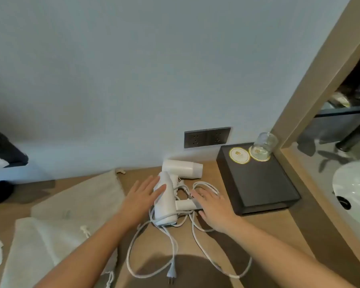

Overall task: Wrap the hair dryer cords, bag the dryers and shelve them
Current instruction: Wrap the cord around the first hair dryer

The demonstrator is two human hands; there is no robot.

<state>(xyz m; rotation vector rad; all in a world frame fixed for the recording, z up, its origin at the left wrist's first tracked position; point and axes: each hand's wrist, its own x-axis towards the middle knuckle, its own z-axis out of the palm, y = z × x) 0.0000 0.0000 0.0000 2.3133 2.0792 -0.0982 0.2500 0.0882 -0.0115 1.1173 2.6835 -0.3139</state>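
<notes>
Two white hair dryers lie on the wooden counter. The far dryer (pixel 183 168) rests near the wall. The near dryer (pixel 165 201) lies in front of it, its handle pointing right. Their grey-white cords (pixel 173 244) sprawl in loose tangled loops toward me, and one plug (pixel 171 274) lies near the front edge. My left hand (pixel 142 194) is flat with fingers apart, touching the near dryer's body. My right hand (pixel 213 206) lies open over the handle and the cord loops. Two beige drawstring bags (pixel 85 196) (pixel 42 246) lie at the left.
A black tray (pixel 264 183) stands at the right, carrying two round coasters and an upturned glass (pixel 265 143). A double wall socket (pixel 207 137) sits behind the dryers. A white sink (pixel 355 190) lies at the far right beyond a wooden frame.
</notes>
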